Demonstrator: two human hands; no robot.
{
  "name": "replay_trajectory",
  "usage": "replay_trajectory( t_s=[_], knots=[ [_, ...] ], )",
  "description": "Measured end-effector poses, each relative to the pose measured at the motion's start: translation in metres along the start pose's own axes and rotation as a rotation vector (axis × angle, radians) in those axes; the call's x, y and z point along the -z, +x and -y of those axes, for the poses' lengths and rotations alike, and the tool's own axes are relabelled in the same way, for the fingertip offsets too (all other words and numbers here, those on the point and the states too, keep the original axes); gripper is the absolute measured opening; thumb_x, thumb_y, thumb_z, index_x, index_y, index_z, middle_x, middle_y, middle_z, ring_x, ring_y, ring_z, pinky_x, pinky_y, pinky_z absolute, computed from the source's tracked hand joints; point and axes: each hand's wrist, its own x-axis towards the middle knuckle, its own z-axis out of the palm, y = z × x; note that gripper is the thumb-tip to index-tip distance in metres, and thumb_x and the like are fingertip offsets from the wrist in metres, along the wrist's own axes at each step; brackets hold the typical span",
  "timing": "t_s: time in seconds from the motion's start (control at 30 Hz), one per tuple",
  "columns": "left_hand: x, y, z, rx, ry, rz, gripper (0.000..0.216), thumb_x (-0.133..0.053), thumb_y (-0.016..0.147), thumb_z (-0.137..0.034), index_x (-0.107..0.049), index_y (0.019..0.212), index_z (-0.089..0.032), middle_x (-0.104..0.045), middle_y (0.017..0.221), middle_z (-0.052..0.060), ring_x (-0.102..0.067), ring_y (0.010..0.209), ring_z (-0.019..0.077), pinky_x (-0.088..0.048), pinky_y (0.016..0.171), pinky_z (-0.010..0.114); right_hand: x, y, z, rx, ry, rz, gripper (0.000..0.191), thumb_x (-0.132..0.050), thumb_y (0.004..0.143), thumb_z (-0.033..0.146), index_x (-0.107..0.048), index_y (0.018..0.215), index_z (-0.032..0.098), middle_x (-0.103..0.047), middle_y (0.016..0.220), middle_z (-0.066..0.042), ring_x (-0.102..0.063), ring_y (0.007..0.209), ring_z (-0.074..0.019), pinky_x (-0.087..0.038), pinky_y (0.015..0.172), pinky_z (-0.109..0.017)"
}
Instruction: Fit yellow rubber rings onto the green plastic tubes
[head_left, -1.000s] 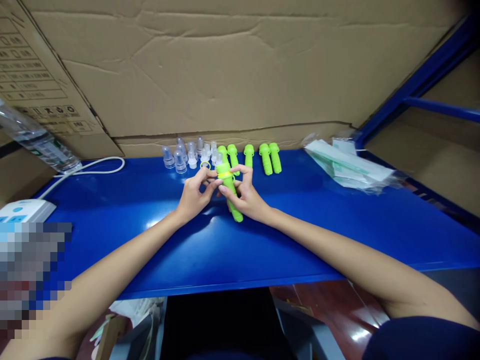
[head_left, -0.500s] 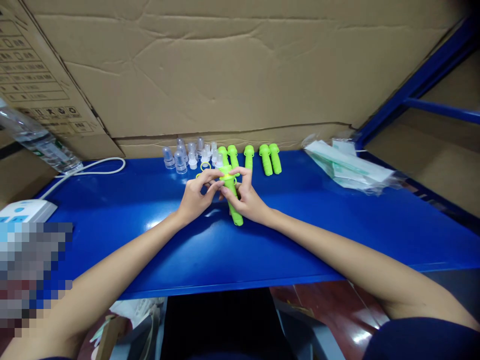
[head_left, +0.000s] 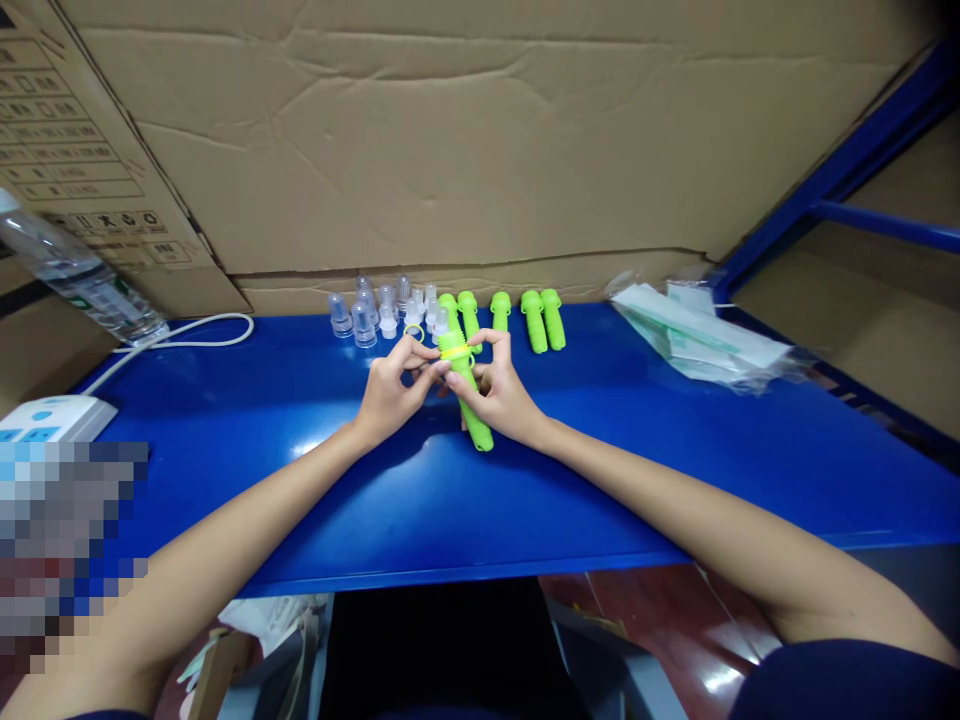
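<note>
In the middle of the head view, both hands close on one lime-green flashlight-shaped tube (head_left: 478,425), held tilted above the blue table. A yellow ring (head_left: 454,353) encircles its neck, below the threaded upper end. My left hand (head_left: 397,385) pinches at the left side of the ring, thumb and forefinger touching the neck. My right hand (head_left: 502,385) grips the tube from the right, its forefinger at the ring and its thumb on the body. The other fingers are partly hidden behind the tube. Another yellow ring (head_left: 413,333) lies just beyond my left hand.
Clear dome caps (head_left: 364,326) and smaller clear-and-white pieces (head_left: 388,312) stand at the back. Several more green tubes (head_left: 533,322) lie beside them. Plastic bags (head_left: 690,330) rest at right; a water bottle (head_left: 94,280), cable and power strip (head_left: 56,425) are at left.
The yellow ring shows more fully around the tube's neck. The tube's lower end has shifted slightly right, and my right forefinger is more bent. My left hand stays nearly in place.
</note>
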Motion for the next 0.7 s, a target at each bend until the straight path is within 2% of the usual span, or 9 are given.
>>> replay_trajectory(
  t_s=[0.27, 0.43, 0.57, 0.7],
  knots=[
    [0.001, -0.001, -0.002, 0.101, -0.018, -0.052, 0.024, -0.071, 0.086, -0.038, -0.061, 0.085, -0.016, -0.074, 0.072, 0.002, -0.067, 0.058, 0.0110, -0.048, 0.056, 0.020, 0.003, 0.003, 0.000, 0.053, -0.033, -0.032, 0.057, -0.068, 0.085, 0.054, -0.030, 0.117, 0.026, -0.066, 0.076, 0.005, -0.062, 0.040, -0.0120, -0.049, 0.034, -0.020],
    [0.002, -0.001, -0.002, 0.083, -0.016, -0.058, 0.020, -0.070, 0.088, -0.033, -0.069, 0.095, -0.015, -0.074, 0.073, 0.001, -0.065, 0.057, 0.0085, -0.047, 0.058, 0.018, 0.004, 0.005, -0.005, 0.084, -0.083, -0.052, 0.051, -0.056, 0.094, 0.054, -0.030, 0.127, 0.025, -0.068, 0.083, 0.001, -0.064, 0.045, -0.0107, -0.051, 0.039, -0.020],
    [0.002, 0.001, -0.002, 0.036, 0.007, -0.028, 0.023, -0.069, 0.089, -0.029, -0.071, 0.109, -0.017, -0.077, 0.088, 0.003, -0.064, 0.060, 0.0069, -0.048, 0.060, 0.018, 0.006, 0.005, -0.008, 0.094, -0.088, -0.069, 0.051, -0.045, 0.099, 0.054, -0.028, 0.137, 0.024, -0.069, 0.092, -0.003, -0.064, 0.048, -0.0103, -0.050, 0.041, -0.021],
    [0.001, 0.002, -0.003, -0.010, 0.007, -0.019, 0.022, -0.068, 0.089, -0.028, -0.069, 0.108, -0.017, -0.078, 0.094, 0.004, -0.067, 0.065, 0.0070, -0.048, 0.059, 0.017, 0.006, 0.005, -0.010, 0.089, -0.093, -0.032, 0.061, -0.049, 0.097, 0.055, -0.024, 0.142, 0.024, -0.070, 0.096, -0.004, -0.064, 0.049, -0.0108, -0.051, 0.043, -0.023]
  ],
)
